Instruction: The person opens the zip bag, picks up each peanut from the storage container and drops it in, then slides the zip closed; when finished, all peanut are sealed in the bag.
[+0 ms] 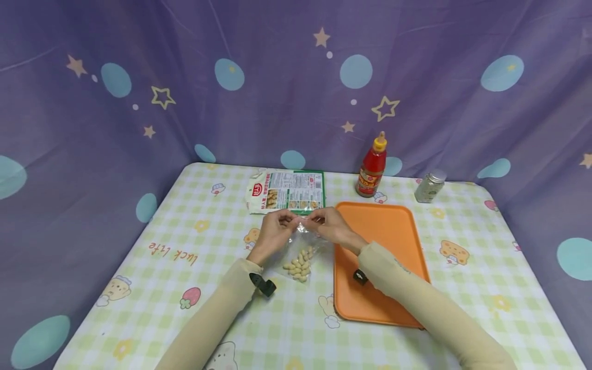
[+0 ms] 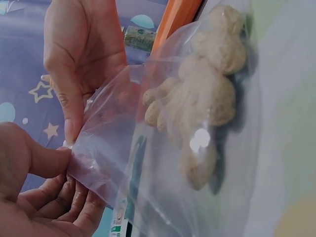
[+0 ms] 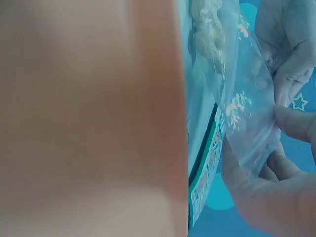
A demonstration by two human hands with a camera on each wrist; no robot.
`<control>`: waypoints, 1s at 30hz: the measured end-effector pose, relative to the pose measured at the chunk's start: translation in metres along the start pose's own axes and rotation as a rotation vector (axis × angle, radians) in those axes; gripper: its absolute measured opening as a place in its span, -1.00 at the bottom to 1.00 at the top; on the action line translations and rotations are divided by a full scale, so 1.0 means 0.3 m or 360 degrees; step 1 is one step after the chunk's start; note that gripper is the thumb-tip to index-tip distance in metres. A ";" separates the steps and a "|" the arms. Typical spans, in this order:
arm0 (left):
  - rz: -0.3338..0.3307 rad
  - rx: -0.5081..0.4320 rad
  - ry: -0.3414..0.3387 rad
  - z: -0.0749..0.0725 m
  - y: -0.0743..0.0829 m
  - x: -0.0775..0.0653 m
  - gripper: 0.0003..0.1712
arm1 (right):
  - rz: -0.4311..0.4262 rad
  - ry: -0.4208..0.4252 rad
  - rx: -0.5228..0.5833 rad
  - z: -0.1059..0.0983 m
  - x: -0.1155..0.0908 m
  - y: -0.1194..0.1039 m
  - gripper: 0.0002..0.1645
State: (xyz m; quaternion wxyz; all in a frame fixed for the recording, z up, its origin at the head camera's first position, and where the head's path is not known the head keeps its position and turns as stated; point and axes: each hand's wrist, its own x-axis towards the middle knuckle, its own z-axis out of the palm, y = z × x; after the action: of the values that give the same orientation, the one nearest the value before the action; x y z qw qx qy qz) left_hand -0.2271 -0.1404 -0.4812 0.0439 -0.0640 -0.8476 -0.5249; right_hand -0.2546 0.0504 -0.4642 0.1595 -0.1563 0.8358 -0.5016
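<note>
A clear plastic bag (image 1: pixel 292 252) lies in front of the person, its mouth raised between both hands. Inside are several pale tan pieces (image 1: pixel 299 264) that look like peanuts, gathered at the bottom. The left hand (image 1: pixel 276 229) pinches the bag's rim between thumb and fingers. Close beside it, the right hand (image 1: pixel 334 226) pinches the same rim. In the left wrist view, both thumbs press at the bag's edge and the tan pieces (image 2: pixel 207 89) show through the film. Blurred skin fills the left of the right wrist view; the bag (image 3: pixel 249 108) shows at right.
An orange tray (image 1: pixel 384 221) lies right of the bag, under the right forearm. Behind the hands is a flat printed food packet (image 1: pixel 296 187). A red sauce bottle (image 1: pixel 372 167) and a small jar (image 1: pixel 430 187) stand at the back. A purple curtain (image 1: pixel 277 113) hangs behind the table.
</note>
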 end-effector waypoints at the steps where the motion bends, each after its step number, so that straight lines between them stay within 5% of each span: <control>1: 0.0002 -0.0001 0.0024 0.001 -0.002 0.000 -0.87 | -0.0002 -0.0012 -0.0023 -0.001 0.000 -0.003 -0.73; 30: -0.0162 -0.0011 0.0166 -0.024 -0.043 -0.017 -0.90 | 0.0069 -0.0120 -0.0154 -0.019 -0.026 0.022 -0.74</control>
State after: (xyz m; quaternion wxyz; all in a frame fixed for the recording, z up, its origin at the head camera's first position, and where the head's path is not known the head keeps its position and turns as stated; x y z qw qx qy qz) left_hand -0.2242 -0.1528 -0.4901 0.0611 0.0065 -0.8446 -0.5319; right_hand -0.2506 0.0610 -0.4666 0.1938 -0.1645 0.8556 -0.4509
